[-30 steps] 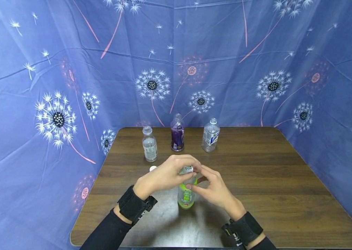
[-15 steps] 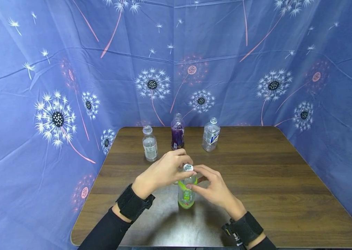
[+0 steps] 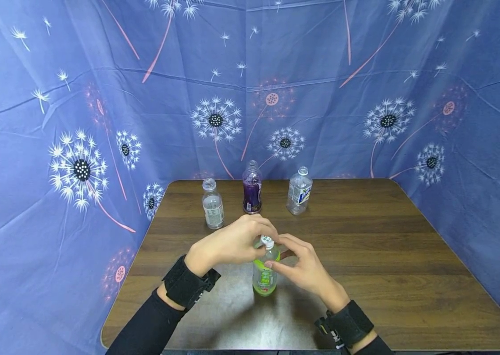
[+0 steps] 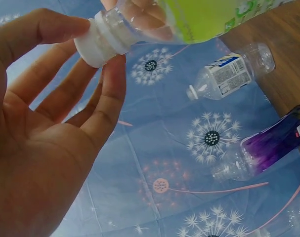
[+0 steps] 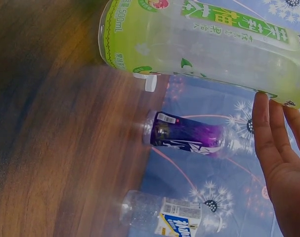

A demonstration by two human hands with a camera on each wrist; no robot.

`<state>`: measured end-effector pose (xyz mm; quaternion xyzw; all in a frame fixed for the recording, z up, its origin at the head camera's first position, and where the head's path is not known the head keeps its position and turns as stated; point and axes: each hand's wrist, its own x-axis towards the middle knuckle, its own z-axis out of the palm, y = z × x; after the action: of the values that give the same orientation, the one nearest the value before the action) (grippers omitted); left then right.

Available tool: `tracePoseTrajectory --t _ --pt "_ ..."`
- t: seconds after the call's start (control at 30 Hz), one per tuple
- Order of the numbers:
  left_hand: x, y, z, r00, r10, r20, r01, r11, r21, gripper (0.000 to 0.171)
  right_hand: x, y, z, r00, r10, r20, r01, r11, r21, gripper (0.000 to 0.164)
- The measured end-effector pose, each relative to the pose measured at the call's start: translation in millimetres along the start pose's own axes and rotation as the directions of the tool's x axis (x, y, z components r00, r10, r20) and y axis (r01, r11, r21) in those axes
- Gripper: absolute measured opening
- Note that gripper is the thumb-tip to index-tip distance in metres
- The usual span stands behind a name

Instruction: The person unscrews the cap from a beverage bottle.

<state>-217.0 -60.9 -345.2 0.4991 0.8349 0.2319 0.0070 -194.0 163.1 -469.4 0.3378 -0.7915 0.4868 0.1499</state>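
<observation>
A clear plastic bottle (image 3: pixel 264 278) with a green label stands upright near the front middle of the table. My right hand (image 3: pixel 305 271) holds it round its upper part, thumb on the near side and fingers behind. Over the top, my left hand (image 3: pixel 236 241) has its thumb and fingers at the white cap (image 4: pixel 93 47), which sits on the bottle's neck. In the left wrist view the thumb presses one side of this cap while fingertips touch the other. The right wrist view shows the green label (image 5: pixel 214 44) close up, with several right fingers against the bottle.
Three uncapped bottles stand farther back: a clear one with a pale label (image 3: pixel 213 209), a purple-labelled one (image 3: pixel 252 192) and a clear one with a blue-and-white label (image 3: pixel 299 192). A loose white cap (image 5: pixel 150 83) lies on the wooden table (image 3: pixel 387 256). Patterned cloth (image 3: pixel 321 74) hangs behind.
My left fingers loosened and uncovered the white cap, then came back round it, with the wrist shifted slightly left. The right hand and the bottle have stayed in place.
</observation>
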Motion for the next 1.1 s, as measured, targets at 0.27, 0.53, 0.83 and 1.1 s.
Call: tracePoseTrajectory --t 0.27,0.53,0.83,1.1 --pt "1.0 4.7 -2.6 0.998 0.028 0.05 -0.025 0.998 -0.054 0.026 0.0 0.1 0.4 1.0 0.015 0.01 -0.015 1.0 0.013 0.042" --pt "-1.9 5.7 -2.0 0.999 0.013 -0.036 -0.014 1.0 -0.016 0.032 -0.7 -1.7 0.3 1.0 0.009 0.006 -0.009 1.0 0.004 0.046" --pt "-1.9 6.0 -0.5 0.984 -0.146 -0.104 0.157 0.981 0.11 0.029 -1.9 -1.2 -0.5 1.0 0.021 0.008 -0.021 1.0 -0.008 0.048" --pt "-1.0 6.7 -6.9 0.996 -0.085 -0.009 0.085 0.992 0.089 0.017 -1.2 -3.8 -1.7 0.999 0.03 0.031 -0.03 1.0 0.004 0.051"
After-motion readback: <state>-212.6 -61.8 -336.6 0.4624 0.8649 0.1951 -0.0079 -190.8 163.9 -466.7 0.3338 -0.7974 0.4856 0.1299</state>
